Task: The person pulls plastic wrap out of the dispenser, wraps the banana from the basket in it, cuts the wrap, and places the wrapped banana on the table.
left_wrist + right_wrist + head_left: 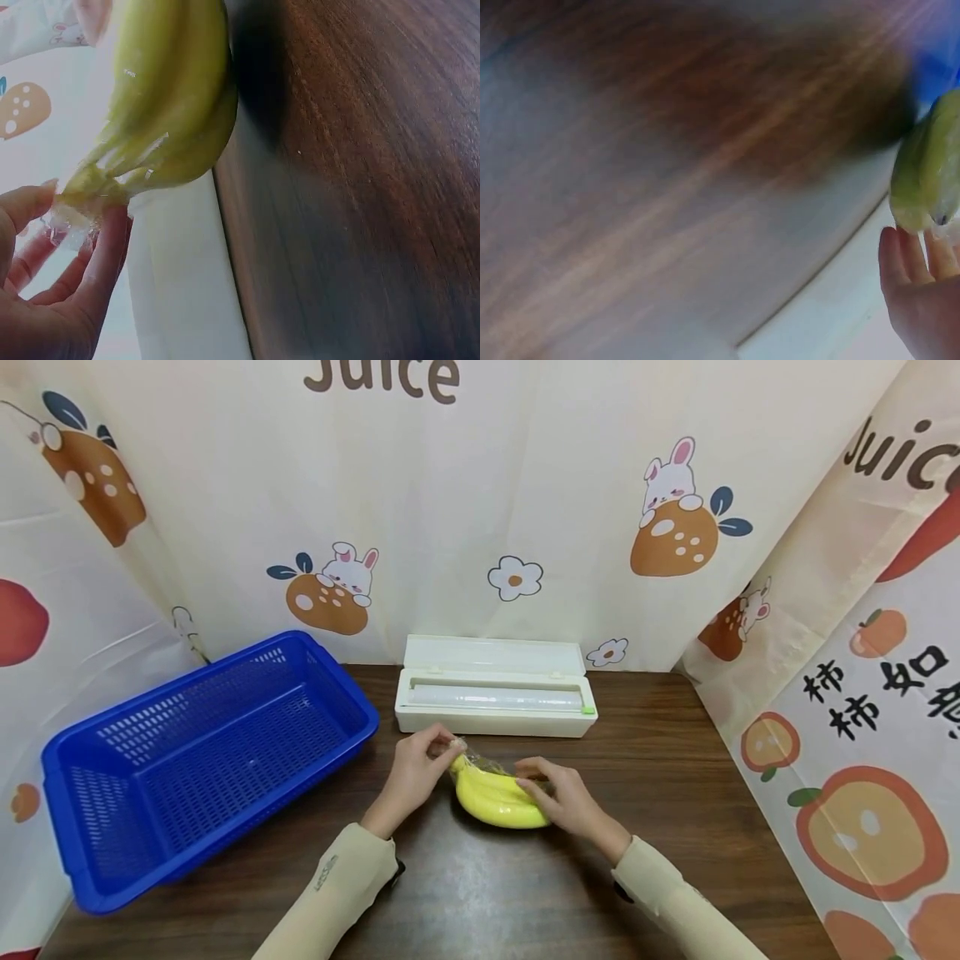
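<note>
A bunch of yellow bananas [495, 799], wrapped in clear cling film [486, 763], is between my two hands over the dark wooden table. At its stem end, my left hand [414, 768] pinches the stem with the gathered film; the left wrist view shows thumb and fingers around the crumpled film below the bananas [169, 82]. My right hand [568, 795] holds the opposite end, thumb on the near side and fingers behind. In the right wrist view, fingertips meet the banana tips [922, 176] at the frame's edge.
Behind the bananas stands a white cling film dispenser [495, 723], lid up, with a film roll [495, 697] inside and a green slider at its right end. A blue plastic basket [225, 810] sits on the left. Printed curtains [465, 502] enclose the table's back and sides.
</note>
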{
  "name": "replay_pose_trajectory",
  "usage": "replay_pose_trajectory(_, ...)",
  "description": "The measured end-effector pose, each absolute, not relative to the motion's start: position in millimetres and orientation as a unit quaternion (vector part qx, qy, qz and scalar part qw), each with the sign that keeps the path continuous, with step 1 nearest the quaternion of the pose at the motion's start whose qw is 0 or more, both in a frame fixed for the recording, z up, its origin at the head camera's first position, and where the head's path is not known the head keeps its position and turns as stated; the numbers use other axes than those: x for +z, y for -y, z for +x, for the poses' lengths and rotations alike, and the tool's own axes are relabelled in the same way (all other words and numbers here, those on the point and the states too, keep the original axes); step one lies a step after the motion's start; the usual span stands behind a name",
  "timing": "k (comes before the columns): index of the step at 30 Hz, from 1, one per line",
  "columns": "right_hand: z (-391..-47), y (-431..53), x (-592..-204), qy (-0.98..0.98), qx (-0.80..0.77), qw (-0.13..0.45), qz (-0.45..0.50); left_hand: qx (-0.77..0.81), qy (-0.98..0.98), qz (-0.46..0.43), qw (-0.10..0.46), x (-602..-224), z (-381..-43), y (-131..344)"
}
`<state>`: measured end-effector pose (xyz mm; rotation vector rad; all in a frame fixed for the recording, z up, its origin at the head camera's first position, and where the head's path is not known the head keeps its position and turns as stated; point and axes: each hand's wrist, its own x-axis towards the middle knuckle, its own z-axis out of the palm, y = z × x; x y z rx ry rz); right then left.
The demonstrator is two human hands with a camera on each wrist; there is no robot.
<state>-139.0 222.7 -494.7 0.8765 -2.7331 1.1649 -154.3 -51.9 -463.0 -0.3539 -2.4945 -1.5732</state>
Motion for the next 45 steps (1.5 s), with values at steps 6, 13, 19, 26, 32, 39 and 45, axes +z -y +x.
replay_pose_trajectory(6,-132,-215,-487,0.878,0.356,-0.069,0.312,-0.529,0.839,-0.087,0.092,-465,-158,46)
replay_pose_trajectory(13,-126,-208,-491,0.873,0.354,-0.065,0.328,-0.569,0.820,-0.052,0.035,-465,-160,35)
replay_pose_trajectory(19,-119,-204,-497,0.852,0.425,-0.051,0.301,-0.642,0.765,0.013,-0.049,-474,-157,32)
replay_pose_trajectory(26,-112,-200,-497,0.819,0.535,-0.075,0.192,-0.689,0.721,0.037,-0.069,-485,-139,30)
replay_pose_trajectory(32,-112,-192,-491,0.754,0.642,-0.082,0.113,-0.758,0.636,0.022,-0.142,-480,-122,24)
replay_pose_trajectory(39,-110,-194,-485,0.725,0.670,-0.113,0.112,-0.779,0.599,-0.011,-0.184,-479,-123,22)
replay_pose_trajectory(45,-108,-196,-479,0.743,0.642,-0.141,0.124,-0.779,0.592,-0.009,-0.207,-481,-127,26)
